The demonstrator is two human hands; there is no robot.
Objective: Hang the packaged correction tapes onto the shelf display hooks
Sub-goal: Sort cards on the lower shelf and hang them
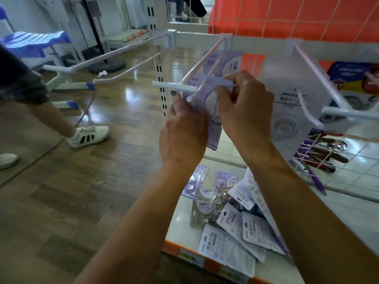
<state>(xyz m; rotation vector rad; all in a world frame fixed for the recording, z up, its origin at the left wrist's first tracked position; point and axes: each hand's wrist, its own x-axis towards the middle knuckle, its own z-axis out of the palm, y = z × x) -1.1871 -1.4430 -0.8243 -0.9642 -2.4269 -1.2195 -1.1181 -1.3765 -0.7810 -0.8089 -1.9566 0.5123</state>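
Both hands hold one purple correction tape packet (213, 111) at the tip of a white display hook (196, 78). My left hand (182, 132) grips its left edge from below. My right hand (244, 105) pinches its top right corner. The hook's lower prong tip (189, 98) pokes out in front of the packet's top. Another purple packet (223, 62) hangs further back on the same hook. A loose pile of packets (231, 220) lies on the shelf (178, 226) below my forearms.
To the right, a second hook (320, 83) carries a large white packet (289, 111). An empty hook (123, 52) juts out to the left. Purple-handled tools (320, 152) lie behind the wire grid. A person's leg and sneaker (88, 136) stand on the wooden floor at left.
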